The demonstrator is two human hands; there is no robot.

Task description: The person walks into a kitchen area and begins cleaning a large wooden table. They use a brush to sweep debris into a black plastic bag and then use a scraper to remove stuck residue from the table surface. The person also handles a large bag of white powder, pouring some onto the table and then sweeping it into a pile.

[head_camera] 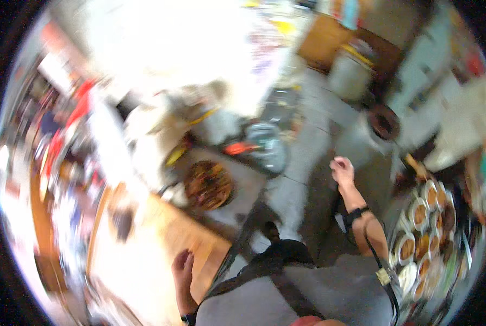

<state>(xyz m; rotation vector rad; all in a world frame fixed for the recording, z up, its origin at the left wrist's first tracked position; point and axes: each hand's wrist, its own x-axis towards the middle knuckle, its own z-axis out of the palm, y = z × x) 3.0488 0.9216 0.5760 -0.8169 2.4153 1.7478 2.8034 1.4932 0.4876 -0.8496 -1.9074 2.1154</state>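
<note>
Motion blur softens the whole view. My left hand (183, 263) hangs over the near right part of a light wooden tabletop (194, 232), its thumb a little apart from the fingers; nothing shows in it. Away from my body reaches my right hand (343, 171), with loosely curled fingers, above the grey floor. Whether those fingers are closed is too blurred to tell, and I see no object in them. On the wrist behind it sits a black band (358, 212) with a cable. A small dark-and-pale item (122, 222) rests on the tabletop.
Beyond the table's right edge is a round container (208, 185) with brownish contents. Past it lie a clear plastic-looking container (266, 146) and an orange-red item (239, 148). At right stand a large pale cylindrical vessel (359, 132) and several white bowls (407, 248) of orange-brown food.
</note>
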